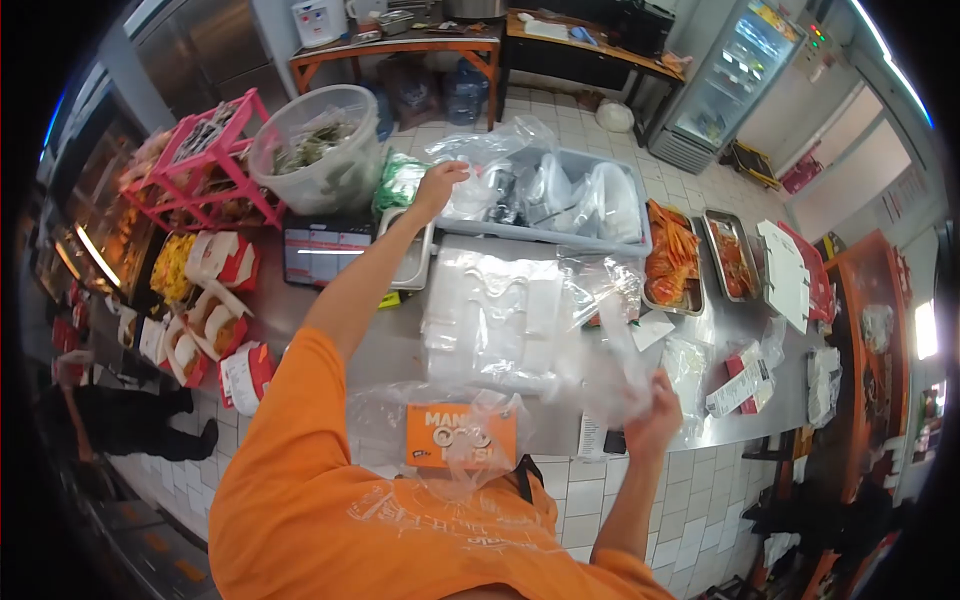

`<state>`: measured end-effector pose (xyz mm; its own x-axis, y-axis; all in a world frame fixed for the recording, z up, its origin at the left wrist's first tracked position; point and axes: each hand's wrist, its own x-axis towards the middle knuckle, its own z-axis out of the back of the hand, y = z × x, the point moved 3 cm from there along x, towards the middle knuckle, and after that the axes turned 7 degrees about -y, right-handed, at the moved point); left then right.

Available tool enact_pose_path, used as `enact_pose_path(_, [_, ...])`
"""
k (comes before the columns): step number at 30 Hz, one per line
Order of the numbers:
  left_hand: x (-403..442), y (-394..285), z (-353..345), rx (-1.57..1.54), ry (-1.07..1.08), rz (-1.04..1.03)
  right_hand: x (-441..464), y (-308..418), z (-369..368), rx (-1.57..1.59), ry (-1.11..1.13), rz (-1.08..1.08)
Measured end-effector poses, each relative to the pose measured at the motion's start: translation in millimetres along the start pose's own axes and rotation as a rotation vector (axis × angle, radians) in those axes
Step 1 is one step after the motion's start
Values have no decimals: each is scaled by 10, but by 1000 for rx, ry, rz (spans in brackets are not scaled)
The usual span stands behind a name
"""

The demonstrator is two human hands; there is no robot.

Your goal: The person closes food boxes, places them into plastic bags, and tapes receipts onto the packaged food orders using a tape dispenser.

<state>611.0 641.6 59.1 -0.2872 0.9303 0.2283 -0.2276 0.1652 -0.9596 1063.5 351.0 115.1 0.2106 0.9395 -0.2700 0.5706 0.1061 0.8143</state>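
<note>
My left hand [438, 188] reaches over the near left corner of a grey-blue bin [460, 226], its fingers closed beside clear plastic. Whatever is in those fingers is too small to make out. Low on the right, my right hand [652, 412] is closed on a clear plastic bag [612, 375], which is smeared by motion. Between my hands a stack of white plastic bags [490, 315] lies flat on the metal table. Close to my body, an orange box [462, 435] with white lettering sits in a clear bag.
Trays of orange-red food [672, 255] stand right of the bin. A tablet [325, 250], a large clear bucket [310, 180] and red-and-white food boxes [245, 378] are at left. A receipt [738, 388] lies at right. Another person's dark-clothed leg [130, 425] shows at far left.
</note>
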Motion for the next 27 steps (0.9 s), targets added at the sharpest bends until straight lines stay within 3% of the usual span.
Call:
enact_pose_path(1, [38,-43,-120,326,175,-41,-139,39,195,2,-79,-28])
enact_pose_path(2, [44,-128,-200,318,193,-36,-282,78,391,7,-159,-55])
enact_pose_path(4, [-85,-185,-340,1367,434,-396,-523,107,754,-197,-282,65])
enact_pose_path(5, [-81,-142,-297,1167,242,-601,-569,128,825,-211,-289,55])
enact_pose_path(7, [-493,-820,-155,982,-72,-981,-752,115,944,-599,-306,-86])
enact_pose_path(8, [-751,-1109,11,913,7,-800,-805,119,908,-621,-311,-121])
enact_pose_path(10, [-1400,-1576,504,829,252,-161,-771,172,658,-996,-358,3])
enact_pose_path(12, [-2361,-1947,1089,1099,325,123,-818,293,208,-1276,-108,239])
enact_pose_path(13, [-2839,-2031,1344,1236,360,273,-884,306,-9,-1138,-103,273])
enact_pose_path(14, [-3286,-2021,1471,1146,362,241,-936,287,-204,-984,-107,325])
enact_pose_path(16, [-3723,-1842,1611,1061,342,206,-1009,93,-601,-718,299,331])
enact_pose_path(17, [-3867,-1711,1657,777,303,473,-1067,-32,-849,-609,545,359])
enact_pose_path(18, [-3989,-1619,1672,476,256,715,-1187,-268,-1307,-737,807,531])
enact_pose_path(19, [-4059,-1603,1643,469,250,710,-1319,-508,-1744,-797,1063,716])
enact_pose_path(21, [-4144,-1760,1515,-78,-155,324,-1498,-1566,-2037,-1010,1197,636])
enact_pose_path(25, [-4222,-2103,1128,-93,-81,298,-1412,-2747,-2183,-1469,1394,574])
enact_pose_path(27, [-4217,-2077,1141,91,-157,60,-1342,-2831,-2177,-1545,1497,494])
